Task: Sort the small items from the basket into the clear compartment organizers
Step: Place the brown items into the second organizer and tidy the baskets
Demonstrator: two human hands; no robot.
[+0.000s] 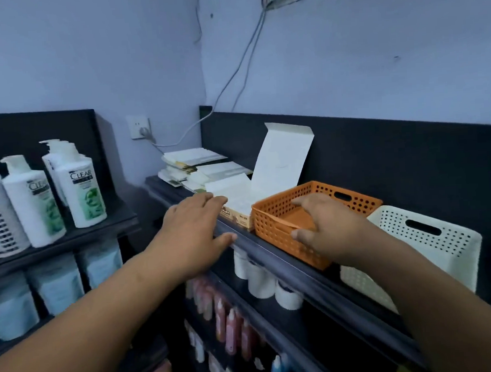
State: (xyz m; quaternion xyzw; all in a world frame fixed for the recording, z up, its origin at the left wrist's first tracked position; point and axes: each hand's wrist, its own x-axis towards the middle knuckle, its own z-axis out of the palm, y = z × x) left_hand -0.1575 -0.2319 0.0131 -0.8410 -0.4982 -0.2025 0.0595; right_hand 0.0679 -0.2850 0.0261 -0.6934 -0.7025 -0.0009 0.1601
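Orange perforated basket (272, 227) stands on the top shelf (271, 254), between an open cardboard box (236, 198) and a white basket (443, 248). Right hand (333, 229) grips the orange basket's near rim, thumb outside, fingers inside. Left hand (192, 232) lies flat with straight fingers, fingertips at the box.

Pale violet walls (345, 50), dark shelving (286, 266), a wall socket (140, 126) with cable.
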